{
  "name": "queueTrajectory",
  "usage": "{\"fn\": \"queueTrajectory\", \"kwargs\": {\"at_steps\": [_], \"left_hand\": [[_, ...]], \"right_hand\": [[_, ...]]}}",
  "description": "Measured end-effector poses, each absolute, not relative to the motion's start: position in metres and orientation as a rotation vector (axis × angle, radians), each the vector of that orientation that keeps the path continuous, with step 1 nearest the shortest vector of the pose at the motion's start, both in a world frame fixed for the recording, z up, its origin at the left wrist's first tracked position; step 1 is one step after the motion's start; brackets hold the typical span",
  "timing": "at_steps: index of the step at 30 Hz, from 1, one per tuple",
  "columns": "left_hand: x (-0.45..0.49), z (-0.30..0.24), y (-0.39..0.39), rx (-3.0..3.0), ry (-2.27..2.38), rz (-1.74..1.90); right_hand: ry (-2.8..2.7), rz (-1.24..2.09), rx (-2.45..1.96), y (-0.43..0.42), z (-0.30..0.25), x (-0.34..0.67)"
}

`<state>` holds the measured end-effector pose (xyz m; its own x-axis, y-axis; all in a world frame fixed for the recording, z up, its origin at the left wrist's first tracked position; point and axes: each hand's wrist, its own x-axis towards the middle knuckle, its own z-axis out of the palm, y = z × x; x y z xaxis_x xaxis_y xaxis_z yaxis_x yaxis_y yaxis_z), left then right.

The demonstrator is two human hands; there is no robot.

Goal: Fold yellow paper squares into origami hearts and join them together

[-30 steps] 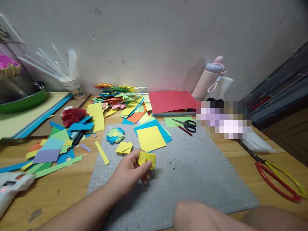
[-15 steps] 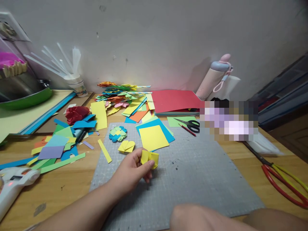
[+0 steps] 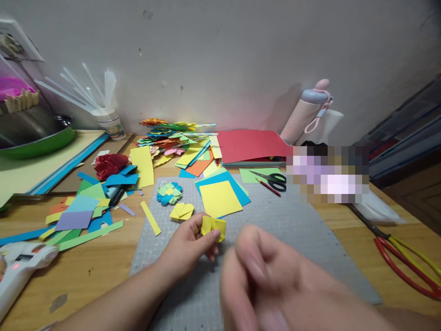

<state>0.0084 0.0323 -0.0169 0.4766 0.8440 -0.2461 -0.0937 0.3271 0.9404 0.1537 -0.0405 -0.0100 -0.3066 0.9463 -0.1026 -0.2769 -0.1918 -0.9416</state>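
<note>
My left hand (image 3: 196,236) pinches a small folded piece of yellow paper (image 3: 215,228) between thumb and fingers above the grey cutting mat (image 3: 296,253). Large and blurred in the foreground, my right hand (image 3: 262,276) has its fingers curled in loosely, and nothing shows in them. Behind the left hand lies a yellow folded paper heart shape (image 3: 181,211), near a blue and green paper flower (image 3: 169,193). A yellow square sheet (image 3: 220,198) rests on blue and green sheets (image 3: 241,193).
Black scissors (image 3: 275,179) and a pencil (image 3: 268,187) lie at the mat's back edge. Paper scraps (image 3: 74,219) and a glue gun (image 3: 24,259) are on the left. Red-handled shears (image 3: 396,262) lie right. A red sheet (image 3: 251,145) and bottle (image 3: 305,110) stand behind.
My right hand has risen from the bottom edge toward the left hand, now closer and larger in view. The left hand still pinches the yellow paper in nearly the same place.
</note>
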Motion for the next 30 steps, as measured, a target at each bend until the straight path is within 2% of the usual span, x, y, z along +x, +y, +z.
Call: {"fn": "queueTrajectory", "kwargs": {"at_steps": [4,10,17,30], "left_hand": [[0.008,-0.016,0.034,1.033,0.916,0.725],[0.008,-0.014,0.033,1.023,0.878,0.7],[0.006,-0.022,0.028,0.978,0.744,0.677],[0.003,-0.02,0.038,0.925,0.868,0.722]], "right_hand": [[-0.948,1.373,-1.191,-0.014,0.007,0.162],[-1.121,1.719,-1.057,0.0,-0.031,0.162],[-1.002,1.826,-1.079,0.001,-0.033,0.167],[-0.735,1.875,-0.997,0.013,-0.01,0.15]]}}
